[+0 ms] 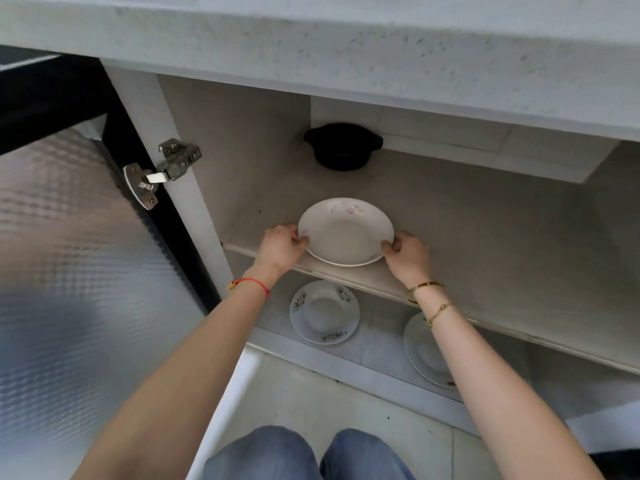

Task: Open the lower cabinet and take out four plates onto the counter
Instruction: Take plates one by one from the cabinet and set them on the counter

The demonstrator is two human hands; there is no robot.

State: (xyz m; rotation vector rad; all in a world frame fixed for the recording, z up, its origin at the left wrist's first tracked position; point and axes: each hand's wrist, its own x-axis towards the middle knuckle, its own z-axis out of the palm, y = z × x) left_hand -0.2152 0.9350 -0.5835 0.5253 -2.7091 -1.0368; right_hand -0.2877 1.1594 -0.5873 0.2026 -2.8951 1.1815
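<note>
A white plate (346, 232) with faint pink flowers rests at the front of the middle shelf (363, 278) inside the open lower cabinet. My left hand (282, 249) grips its left rim and my right hand (407, 254) grips its right rim. On the cabinet floor below lie two more flowered plates: one (324, 311) on the left in full view, one (424, 355) on the right, partly hidden by my right forearm. The grey counter (346, 46) runs across the top of the view.
The cabinet door (69, 254), frosted glass in a black frame, stands swung open on the left, hung on a metal hinge (162, 169). A black pot (343, 145) sits at the back of the shelf. My knees (308, 455) are on the tiled floor.
</note>
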